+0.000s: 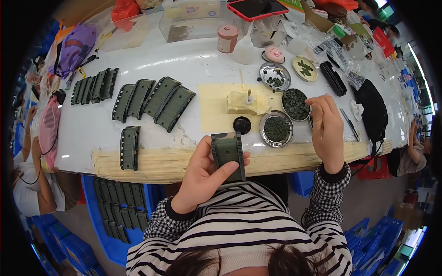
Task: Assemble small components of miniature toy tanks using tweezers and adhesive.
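My left hand [199,180] is wrapped around a dark green, slightly curved plastic casing [229,154] with ridged edges, held upright over the table's front edge. The thumb lies across its lower face. My right hand [328,131] is raised at the right, thumb and fingertips pinched together beside the rim of a round metal dish of dark green flakes [296,104]. Whatever the fingertips hold is too small to make out. Just below stands another metal dish with finer green bits [276,129]. A further dish is partly hidden behind my right hand.
Several similar green casings [170,102] lie in rows at the left. A taped block [247,103] sits on yellow tape mid-table, near a black round cap [241,124]. More casings fill a blue bin [108,241] below. A black pouch [333,78] and pen [350,124] lie right.
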The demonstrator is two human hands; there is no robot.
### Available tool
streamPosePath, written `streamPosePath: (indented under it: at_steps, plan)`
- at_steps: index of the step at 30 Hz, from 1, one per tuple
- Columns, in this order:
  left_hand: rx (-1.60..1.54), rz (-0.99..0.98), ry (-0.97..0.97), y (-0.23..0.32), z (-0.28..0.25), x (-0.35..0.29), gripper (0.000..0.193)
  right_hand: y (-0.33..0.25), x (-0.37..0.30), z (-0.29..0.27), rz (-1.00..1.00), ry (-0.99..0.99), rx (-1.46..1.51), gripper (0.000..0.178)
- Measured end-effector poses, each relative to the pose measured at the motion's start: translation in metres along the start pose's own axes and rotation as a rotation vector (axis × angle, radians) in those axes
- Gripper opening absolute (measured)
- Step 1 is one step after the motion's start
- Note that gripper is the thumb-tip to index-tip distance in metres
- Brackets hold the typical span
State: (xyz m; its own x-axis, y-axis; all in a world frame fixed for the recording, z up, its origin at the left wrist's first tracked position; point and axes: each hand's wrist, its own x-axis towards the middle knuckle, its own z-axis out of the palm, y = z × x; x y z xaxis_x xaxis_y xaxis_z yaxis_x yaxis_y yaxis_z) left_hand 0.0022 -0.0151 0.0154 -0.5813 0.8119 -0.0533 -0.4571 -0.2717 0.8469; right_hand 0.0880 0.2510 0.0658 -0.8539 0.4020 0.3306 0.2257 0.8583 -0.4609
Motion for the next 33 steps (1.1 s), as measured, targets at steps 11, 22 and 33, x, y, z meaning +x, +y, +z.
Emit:
streamPosePath:
  at_steps: [11, 22, 33]
  plan:
    - [0.153, 0.093, 0.030, 0.000, 0.001, -0.001, 0.036, 0.019, 0.010, 0.027, -0.057, -0.060, -0.132, 0.010]
    - [0.183, 0.081, 0.066, 0.002, 0.000, -0.003, 0.036, 0.022, 0.011, 0.028, -0.073, 0.041, -0.054, 0.010]
    - [0.224, 0.096, 0.058, -0.001, -0.003, -0.004, 0.034, 0.025, 0.005, 0.027, -0.132, 0.062, 0.042, 0.019]
